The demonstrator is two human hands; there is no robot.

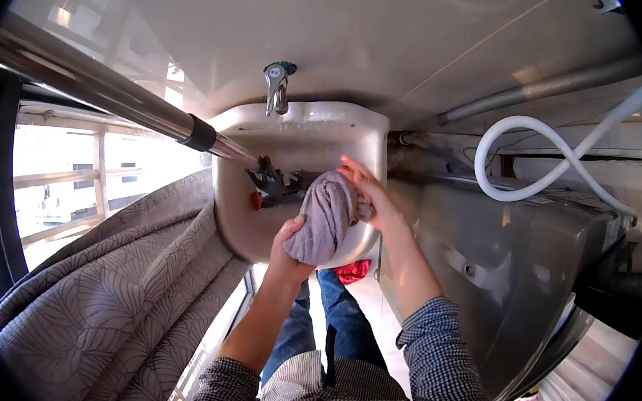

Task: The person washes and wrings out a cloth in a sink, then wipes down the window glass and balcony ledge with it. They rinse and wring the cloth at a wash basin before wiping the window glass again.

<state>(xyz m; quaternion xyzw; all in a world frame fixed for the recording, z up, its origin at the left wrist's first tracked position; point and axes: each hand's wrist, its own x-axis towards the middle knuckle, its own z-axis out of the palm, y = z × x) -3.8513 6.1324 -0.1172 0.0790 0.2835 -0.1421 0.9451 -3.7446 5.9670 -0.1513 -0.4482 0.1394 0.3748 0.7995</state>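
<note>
A bunched greyish-purple cloth (323,214) is held between my two hands over the front right of a white sink (321,112). My left hand (291,248) grips its lower left end, fingers partly hidden beneath it. Around the upper right side of the cloth my right hand (368,195) is closed, its fingertips pointing toward the back of the sink. The cloth looks twisted, with folds running along it. Behind it in the basin lies a dark tool head (273,181) with a red part.
A metal pole (117,91) slants into the sink from the left. On the back wall is a tap (276,86). Patterned curtain (106,296) hangs at left by a window. At right stands a grey appliance (485,245) with a white hose (522,125). Red cloth (352,271) lies below the sink.
</note>
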